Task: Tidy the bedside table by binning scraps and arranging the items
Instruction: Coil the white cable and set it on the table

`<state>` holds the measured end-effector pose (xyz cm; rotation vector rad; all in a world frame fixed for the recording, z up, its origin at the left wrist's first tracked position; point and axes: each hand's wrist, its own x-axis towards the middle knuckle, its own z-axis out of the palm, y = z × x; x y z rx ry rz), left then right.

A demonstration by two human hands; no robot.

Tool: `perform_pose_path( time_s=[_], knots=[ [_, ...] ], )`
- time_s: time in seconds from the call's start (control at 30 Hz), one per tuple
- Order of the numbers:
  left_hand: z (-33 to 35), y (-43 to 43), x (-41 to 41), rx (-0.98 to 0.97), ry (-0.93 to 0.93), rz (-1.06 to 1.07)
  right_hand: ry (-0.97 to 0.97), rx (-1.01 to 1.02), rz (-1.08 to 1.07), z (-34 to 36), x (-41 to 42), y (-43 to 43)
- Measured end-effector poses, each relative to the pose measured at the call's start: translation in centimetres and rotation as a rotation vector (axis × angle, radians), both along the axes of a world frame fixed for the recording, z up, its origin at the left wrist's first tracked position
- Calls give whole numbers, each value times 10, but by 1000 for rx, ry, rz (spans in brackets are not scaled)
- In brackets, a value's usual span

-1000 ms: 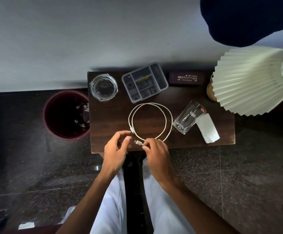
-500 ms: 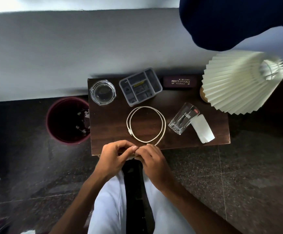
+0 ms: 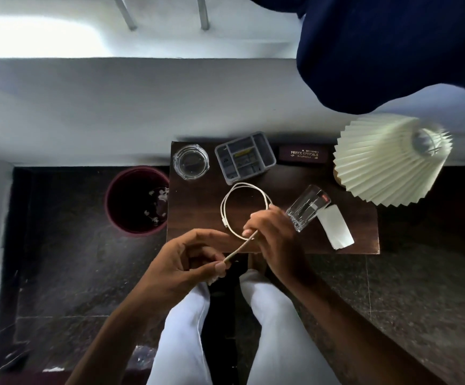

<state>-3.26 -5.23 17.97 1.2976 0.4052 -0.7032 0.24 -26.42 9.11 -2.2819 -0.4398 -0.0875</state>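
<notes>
The step in hand was judged to be the coiling of the white cable (image 3: 227, 207), part of arranging the items rather than binning scraps. A straight run of the cable was held taut between the two hands over the near edge of the surface (image 3: 198, 218): its free end was pinched between thumb and forefinger of the left hand (image 3: 186, 262), while the right hand (image 3: 273, 234) was closed around the cable where the straight run met the loop. The loop itself lay flat on the surface, between the glass ashtray (image 3: 191, 162) and the tipped-over drinking glass (image 3: 306, 208), with one connector resting at its left side. Scraps were already seen inside the bin (image 3: 136, 201) on the floor, just beside the surface. A slip of white paper (image 3: 335, 230) was left lying next to the drinking glass. The next move was judged to call for the taut end to be wound round into the loop, with the grip of the right hand kept firm so that the coil would not spring open.
</notes>
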Motion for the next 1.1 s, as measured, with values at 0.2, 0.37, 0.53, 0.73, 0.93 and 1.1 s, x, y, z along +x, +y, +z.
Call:
perform_pose_path(
  time_s=[0.2, 0.37, 0.53, 0.73, 0.93, 1.1],
  knots=[
    [54, -20, -30, -243, 131, -97, 102, 157, 113, 78, 14, 12],
    [117, -54, -40, -319, -64, 38, 137, 138, 229, 126, 7, 18],
    [188, -66, -31, -188, -396, 292, 237, 180, 212, 177, -30, 15],
    [240, -40, -21, 402, -752, 311, 269, 212, 266, 281, -76, 11],
    [254, -30, -40, 588, -888, -120, 127, 181, 167, 364, -79, -3],
    [282, -55, -59, 26, -503, 130, 18, 115, 133, 407, -55, -10]
  ],
)
